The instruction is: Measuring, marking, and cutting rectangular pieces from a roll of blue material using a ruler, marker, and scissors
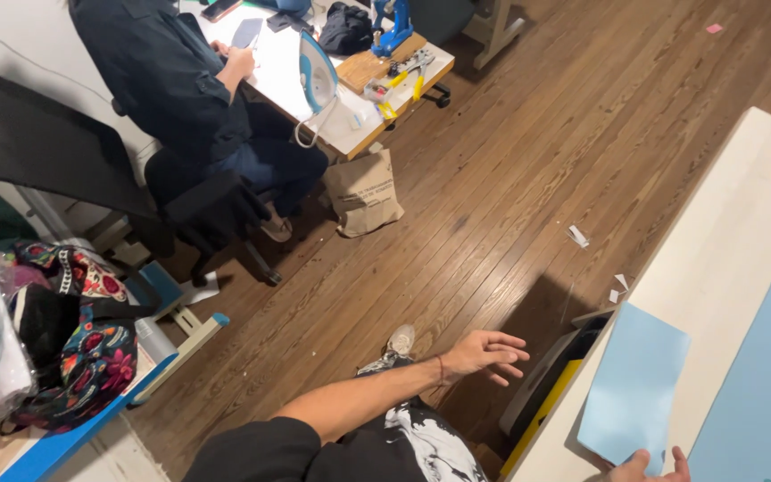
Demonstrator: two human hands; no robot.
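- A wooden plank floor [510,178] fills the middle of the room, with a few small white paper scraps [578,236] lying on it close to a white table [733,241].
- The white table runs along the right side; a large light blue sheet [765,393] covers its far right part.
- A smaller light blue card [634,388] lies at the table's near edge, partly overhanging it.
- The right hand [649,468] pinches the bottom edge of that card, thumb and a finger visible at the lower rim of the view.
- The left hand [485,353] hangs open over the floor, fingers spread, holding nothing, beside the table's edge.
- A second desk [350,125] stands at the top, where a seated person in dark clothes [171,80] leans in; an iron [317,76] and a blue press tool [392,27] sit on it.
- A brown paper bag [363,192] rests on the floor against that desk.
- A black office chair [37,143] and a floral bag [91,348] sit at the left.
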